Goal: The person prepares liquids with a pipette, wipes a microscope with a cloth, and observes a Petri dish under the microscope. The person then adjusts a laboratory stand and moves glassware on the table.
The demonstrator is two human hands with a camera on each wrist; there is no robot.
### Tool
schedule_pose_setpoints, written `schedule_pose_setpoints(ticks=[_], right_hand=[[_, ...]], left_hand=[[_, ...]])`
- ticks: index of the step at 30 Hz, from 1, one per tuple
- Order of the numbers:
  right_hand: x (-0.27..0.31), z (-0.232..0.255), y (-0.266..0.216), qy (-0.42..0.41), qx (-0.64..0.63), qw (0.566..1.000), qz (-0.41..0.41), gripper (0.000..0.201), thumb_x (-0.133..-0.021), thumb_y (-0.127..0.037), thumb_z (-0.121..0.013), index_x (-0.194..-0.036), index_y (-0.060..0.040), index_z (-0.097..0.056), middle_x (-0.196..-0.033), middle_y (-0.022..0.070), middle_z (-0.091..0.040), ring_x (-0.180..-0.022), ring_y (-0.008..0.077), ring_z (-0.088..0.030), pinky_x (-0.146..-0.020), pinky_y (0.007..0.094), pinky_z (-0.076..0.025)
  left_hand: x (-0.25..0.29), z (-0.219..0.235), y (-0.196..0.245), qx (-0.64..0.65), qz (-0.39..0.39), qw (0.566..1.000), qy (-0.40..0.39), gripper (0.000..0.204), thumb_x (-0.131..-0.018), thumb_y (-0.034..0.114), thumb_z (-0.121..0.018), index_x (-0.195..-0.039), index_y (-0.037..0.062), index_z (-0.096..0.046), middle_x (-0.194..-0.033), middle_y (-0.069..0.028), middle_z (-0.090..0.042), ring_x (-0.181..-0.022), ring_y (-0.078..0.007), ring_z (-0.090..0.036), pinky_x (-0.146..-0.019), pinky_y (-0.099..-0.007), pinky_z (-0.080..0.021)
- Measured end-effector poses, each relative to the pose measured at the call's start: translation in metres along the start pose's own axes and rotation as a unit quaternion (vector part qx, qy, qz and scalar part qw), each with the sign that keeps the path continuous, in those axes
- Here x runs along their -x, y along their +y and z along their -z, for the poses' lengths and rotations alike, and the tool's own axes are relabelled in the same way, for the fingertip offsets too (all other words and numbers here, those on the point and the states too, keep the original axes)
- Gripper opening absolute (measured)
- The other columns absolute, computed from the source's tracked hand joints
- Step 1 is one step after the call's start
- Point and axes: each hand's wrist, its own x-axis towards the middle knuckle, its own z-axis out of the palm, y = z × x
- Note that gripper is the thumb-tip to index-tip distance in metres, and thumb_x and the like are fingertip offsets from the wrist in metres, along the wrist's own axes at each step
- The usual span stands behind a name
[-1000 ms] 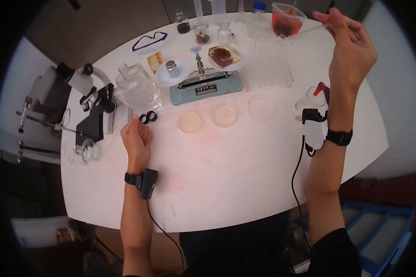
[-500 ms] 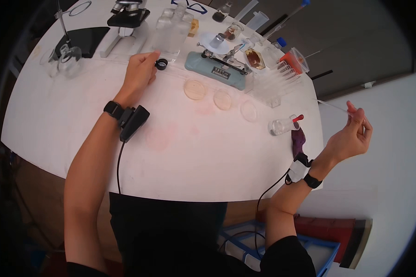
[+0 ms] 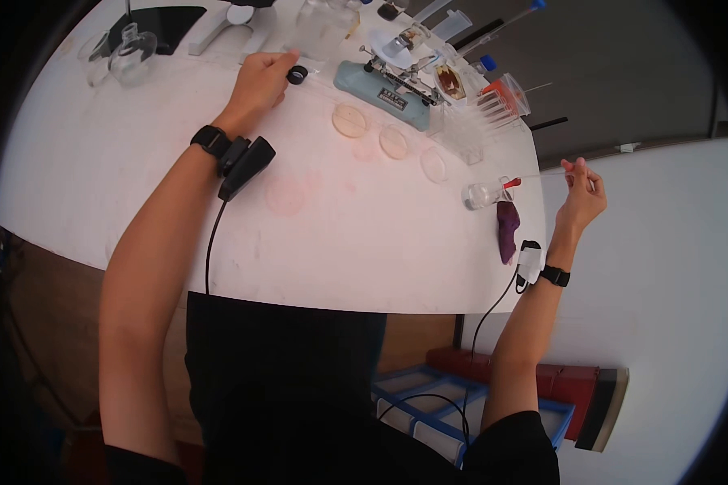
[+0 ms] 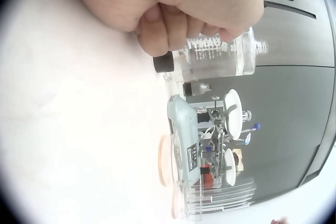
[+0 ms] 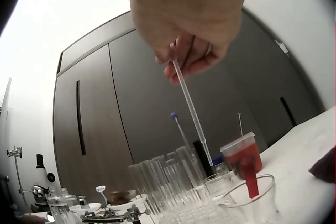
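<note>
My right hand (image 3: 584, 194), raised beyond the table's right edge, pinches a thin translucent pipette (image 5: 190, 106). In the right wrist view it slants down, its tip near the test tubes (image 5: 168, 179) and above a small glass jar. Close by, a clear glass vessel (image 3: 482, 196) holds a dropper with a red bulb (image 5: 249, 174). A dark purple, elongated lump (image 3: 506, 230) lies below that vessel. On the table my left hand (image 3: 259, 89) rests with fingers curled in, holding nothing visible. Right at those fingers stands a black ring-shaped cap (image 4: 164, 62), in front of a clear bottle (image 4: 215, 58).
A pale-blue balance (image 3: 380, 95) stands behind three petri dishes (image 3: 349, 121) in a row. At the back right are a container of red liquid (image 5: 245, 153) and a blue-topped rod (image 3: 539, 5). Glass flasks (image 3: 131, 61) stand at the far left, near a microscope base (image 3: 239, 32).
My right hand has come down from high over the back right corner to the table's right side, still pinching the pipette. The left hand stays beside the black cap; the head view has turned.
</note>
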Motion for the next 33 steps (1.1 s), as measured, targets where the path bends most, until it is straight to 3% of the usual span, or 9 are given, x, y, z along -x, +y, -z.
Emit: schedule_pose_setpoints(ticks=[5,7,12,15,17,21,23,31,33], right_hand=[[0.022,-0.006,0.047,-0.019,0.031,0.996,-0.079,0.019,-0.087,-0.011,-0.07,-0.086,0.0012,-0.056,-0.083,0.0183,-0.07,-0.078,0.0206,-0.069,-0.079,0.0305,-0.053],[0.028,-0.004,0.059,-0.063,-0.011,0.993,-0.094,0.016,-0.087,-0.008,-0.07,-0.089,0.0019,-0.058,-0.083,0.0181,-0.07,-0.08,0.0198,-0.068,-0.078,0.03,-0.053],[0.021,-0.014,0.049,-0.006,-0.036,0.994,-0.103,0.011,-0.087,-0.007,-0.066,-0.091,0.0024,-0.061,-0.086,0.0143,-0.07,-0.084,0.0189,-0.068,-0.077,0.0283,-0.052],[0.002,-0.032,0.039,-0.008,-0.012,0.998,-0.059,0.011,-0.089,-0.008,-0.063,-0.091,0.0022,-0.063,-0.088,0.0131,-0.07,-0.083,0.018,-0.068,-0.077,0.0272,-0.051],[-0.011,-0.049,0.033,-0.06,0.019,0.997,0.034,0.013,-0.089,-0.009,-0.062,-0.095,0.0028,-0.062,-0.08,0.0102,-0.069,-0.074,0.015,-0.066,-0.07,0.0258,-0.051],[-0.007,-0.089,-0.005,-0.171,0.118,0.977,0.043,0.018,-0.088,-0.01,-0.063,-0.099,0.0039,-0.061,-0.065,0.0066,-0.064,-0.06,0.0112,-0.062,-0.061,0.0244,-0.049],[-0.006,-0.1,-0.011,-0.261,0.238,0.935,0.024,0.024,-0.086,-0.013,-0.066,-0.101,0.0041,-0.06,-0.053,0.0046,-0.058,-0.049,0.0095,-0.056,-0.054,0.0248,-0.045],[-0.004,-0.117,-0.005,-0.266,0.295,0.918,0.0,0.028,-0.079,-0.017,-0.065,-0.096,0.0037,-0.061,-0.056,0.0095,-0.061,-0.045,0.0146,-0.057,-0.048,0.0286,-0.045],[-0.005,-0.121,-0.005,-0.26,0.304,0.917,0.004,0.021,-0.081,-0.015,-0.065,-0.092,0.0025,-0.061,-0.055,0.006,-0.058,-0.044,0.0105,-0.052,-0.045,0.0261,-0.038]], left_hand=[[-0.004,0.004,-0.005,-0.007,-0.007,1.0,0.008,0.044,-0.099,0.029,-0.053,-0.062,0.0161,-0.033,-0.052,0.0094,-0.026,-0.044,-0.0041,-0.019,-0.041,-0.0257,-0.017],[-0.007,0.007,-0.009,0.007,-0.018,1.0,-0.011,0.044,-0.096,0.031,-0.056,-0.059,0.0111,-0.043,-0.052,0.0054,-0.037,-0.043,-0.0053,-0.029,-0.04,-0.0253,-0.022],[-0.007,0.008,-0.009,0.005,-0.019,1.0,-0.008,0.043,-0.096,0.03,-0.056,-0.059,0.011,-0.044,-0.052,0.0055,-0.037,-0.043,-0.005,-0.03,-0.04,-0.0254,-0.023],[-0.006,0.007,-0.007,-0.003,-0.018,1.0,-0.003,0.043,-0.096,0.031,-0.056,-0.059,0.0109,-0.044,-0.052,0.0057,-0.037,-0.043,-0.005,-0.03,-0.04,-0.0254,-0.022],[-0.005,0.007,-0.006,-0.006,-0.014,1.0,-0.002,0.043,-0.096,0.03,-0.056,-0.059,0.0108,-0.044,-0.052,0.0058,-0.037,-0.043,-0.0049,-0.03,-0.04,-0.0253,-0.023],[-0.005,0.006,-0.006,-0.005,-0.01,1.0,-0.003,0.043,-0.096,0.03,-0.056,-0.059,0.0109,-0.044,-0.053,0.0057,-0.037,-0.044,-0.0049,-0.03,-0.04,-0.0255,-0.023],[-0.005,0.008,-0.004,-0.008,-0.012,1.0,-0.003,0.043,-0.095,0.03,-0.056,-0.059,0.0108,-0.043,-0.053,0.0056,-0.037,-0.045,-0.0049,-0.03,-0.04,-0.0255,-0.023],[-0.006,0.009,-0.006,-0.03,-0.026,0.999,-0.012,0.044,-0.094,0.031,-0.058,-0.059,0.0069,-0.045,-0.054,0.0044,-0.038,-0.045,-0.0059,-0.032,-0.041,-0.0265,-0.024],[-0.007,0.009,-0.007,-0.032,-0.022,0.999,-0.008,0.044,-0.094,0.031,-0.058,-0.059,0.0065,-0.046,-0.053,0.0044,-0.038,-0.045,-0.006,-0.032,-0.041,-0.0263,-0.024]])
